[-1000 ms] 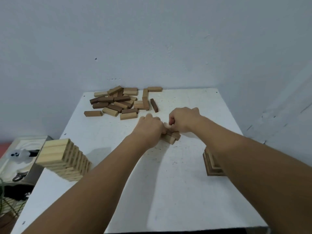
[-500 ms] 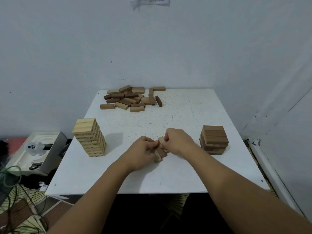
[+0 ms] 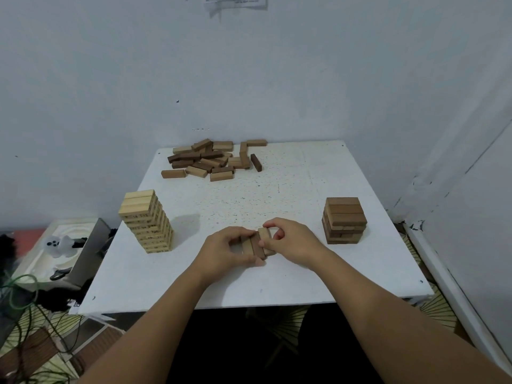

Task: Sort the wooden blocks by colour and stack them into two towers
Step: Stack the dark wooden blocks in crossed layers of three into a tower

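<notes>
Table top (image 3: 291, 189): white painted board from my feed, matt, speckled with dark flecks. Light tower (image 3: 146, 221): pale bare wood, matt, dark print on block sides. Dark tower (image 3: 344, 220): brown wood, matt, smooth faces. Loose pile (image 3: 213, 159): same wood, both tones mixed. Wall (image 3: 249, 79): matt pale paint, scuffed and chipped low on the right.
</notes>
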Available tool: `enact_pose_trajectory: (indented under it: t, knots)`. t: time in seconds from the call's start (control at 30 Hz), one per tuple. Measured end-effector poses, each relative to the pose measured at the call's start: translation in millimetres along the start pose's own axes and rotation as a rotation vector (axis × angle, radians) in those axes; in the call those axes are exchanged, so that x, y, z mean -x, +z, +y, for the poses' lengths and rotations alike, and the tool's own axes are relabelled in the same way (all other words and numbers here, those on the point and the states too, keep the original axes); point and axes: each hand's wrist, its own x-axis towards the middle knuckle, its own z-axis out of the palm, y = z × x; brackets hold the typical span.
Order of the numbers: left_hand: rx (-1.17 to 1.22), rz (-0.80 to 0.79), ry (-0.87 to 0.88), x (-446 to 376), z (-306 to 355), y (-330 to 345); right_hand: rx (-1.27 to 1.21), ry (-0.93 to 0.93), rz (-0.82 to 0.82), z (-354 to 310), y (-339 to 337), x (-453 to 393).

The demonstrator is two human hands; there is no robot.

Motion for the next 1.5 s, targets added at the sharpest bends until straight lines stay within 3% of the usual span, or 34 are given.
enact_pose_trajectory:
  t: [0.2, 0.43, 1.1, 1.43, 1.5]
  knots:
    - [-0.053, -0.068, 0.006, -1.0, 7.7, -8.6, -0.061, -0.014, -0.061, 3.7, -4.6, 2.1]
    - [-0.301, -0.122, -0.008, -2.9, 4.1, -21.2, -0.051, -0.04, -0.241, 11.2, -15.1, 3.5]
    - [-0.206, -0.113, -0.031, -2.7, -0.7, -16.9, 0.34, -0.16, -0.188, -3.5, -13.2, -1.2]
    - [-0.137, -0.068, 0.006, -0.1, 6.5, -19.7, 0.265, -0.204, -0.107, -6.6, -4.6, -2.0]
    - [-0.126, -0.057, 0.016, -0.1, 10.3, -23.6, 0.36, -0.236, -0.062, -13.4, -7.3, -1.5]
